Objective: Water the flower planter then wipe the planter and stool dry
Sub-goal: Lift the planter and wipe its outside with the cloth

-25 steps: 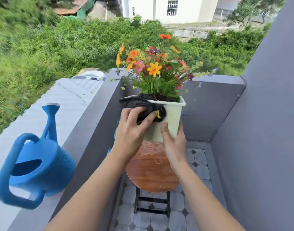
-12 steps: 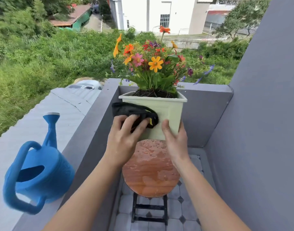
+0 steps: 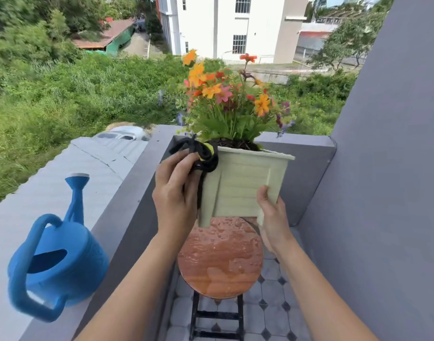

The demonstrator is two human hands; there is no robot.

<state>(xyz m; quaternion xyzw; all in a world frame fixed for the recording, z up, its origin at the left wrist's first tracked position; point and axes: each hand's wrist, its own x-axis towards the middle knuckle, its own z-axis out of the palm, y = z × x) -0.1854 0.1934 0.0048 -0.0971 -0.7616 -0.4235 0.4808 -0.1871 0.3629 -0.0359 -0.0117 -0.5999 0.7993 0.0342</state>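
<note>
Head view: you've got the planter (image 3: 243,183) tilted and lifted above the wet stool (image 3: 220,257), its rim dipping toward the right. Your left hand (image 3: 174,193) is clenched around a black cloth (image 3: 201,156) pressed against the planter's upper left corner (there's a yellow bit on the cloth). Your right hand (image 3: 272,215) grips the planter's lower right corner. The blue can (image 3: 56,257) sits on the ledge (image 3: 127,200) to the left, well apart from it all.
</note>
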